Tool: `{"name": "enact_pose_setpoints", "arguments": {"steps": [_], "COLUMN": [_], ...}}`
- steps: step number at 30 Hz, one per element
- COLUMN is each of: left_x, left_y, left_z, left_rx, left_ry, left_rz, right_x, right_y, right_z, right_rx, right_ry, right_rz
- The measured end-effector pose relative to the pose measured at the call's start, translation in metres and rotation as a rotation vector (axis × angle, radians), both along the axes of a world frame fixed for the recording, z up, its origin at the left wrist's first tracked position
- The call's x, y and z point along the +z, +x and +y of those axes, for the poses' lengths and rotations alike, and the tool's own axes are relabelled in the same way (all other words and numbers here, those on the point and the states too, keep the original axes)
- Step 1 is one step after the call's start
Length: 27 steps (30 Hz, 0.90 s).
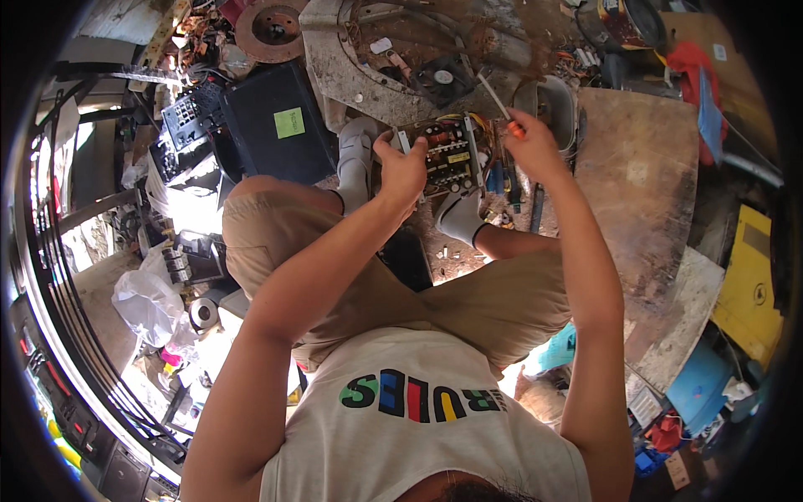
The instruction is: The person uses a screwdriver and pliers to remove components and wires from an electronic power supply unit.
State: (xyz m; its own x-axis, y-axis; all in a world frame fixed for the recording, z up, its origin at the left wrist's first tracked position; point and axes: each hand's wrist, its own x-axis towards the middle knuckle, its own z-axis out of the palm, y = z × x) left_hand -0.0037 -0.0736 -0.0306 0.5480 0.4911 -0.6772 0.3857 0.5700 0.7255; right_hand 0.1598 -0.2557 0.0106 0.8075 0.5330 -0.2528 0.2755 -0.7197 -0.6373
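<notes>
A power supply circuit board (450,156) with several coils, heat sinks and metal side plates sits between my feet. My left hand (402,173) is closed on its left edge, with thumb and fingers around the metal plate. Up and to the right of the board, my right hand (536,152) grips a screwdriver (494,94) by its orange handle. Its long shaft points away from me and to the left, apart from the board. Thin coloured wires (483,134) bunch at the board's right side. Beyond it lies a black cooling fan (444,78).
A black case (276,125) with a green note lies at the left. Right of my hand are a grey container (554,107) and a wooden board (640,192). Several tools (512,186) lie near my right foot. A rusty disc (272,32) sits at the far left.
</notes>
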Motion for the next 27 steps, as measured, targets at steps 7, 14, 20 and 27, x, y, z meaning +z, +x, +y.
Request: {"name": "enact_pose_setpoints", "arguments": {"steps": [7,14,20,27], "left_x": [0.015,-0.017,0.004,0.020], "left_y": [0.007,-0.001,0.010,0.016], "left_z": [0.006,-0.027,-0.039,-0.037], "left_rx": [0.010,0.083,0.142,0.151], "left_ry": [-0.064,-0.074,-0.150,-0.142], "left_rz": [0.076,0.021,0.144,0.074], "right_x": [0.146,0.163,0.151,0.141], "right_y": [0.010,0.005,-0.009,-0.023], "right_z": [0.046,0.087,0.106,0.125], "right_rx": [0.316,0.605,0.601,0.607], "right_ry": [-0.196,-0.245,-0.269,-0.459], "right_rz": [-0.077,-0.341,-0.347,-0.365]}}
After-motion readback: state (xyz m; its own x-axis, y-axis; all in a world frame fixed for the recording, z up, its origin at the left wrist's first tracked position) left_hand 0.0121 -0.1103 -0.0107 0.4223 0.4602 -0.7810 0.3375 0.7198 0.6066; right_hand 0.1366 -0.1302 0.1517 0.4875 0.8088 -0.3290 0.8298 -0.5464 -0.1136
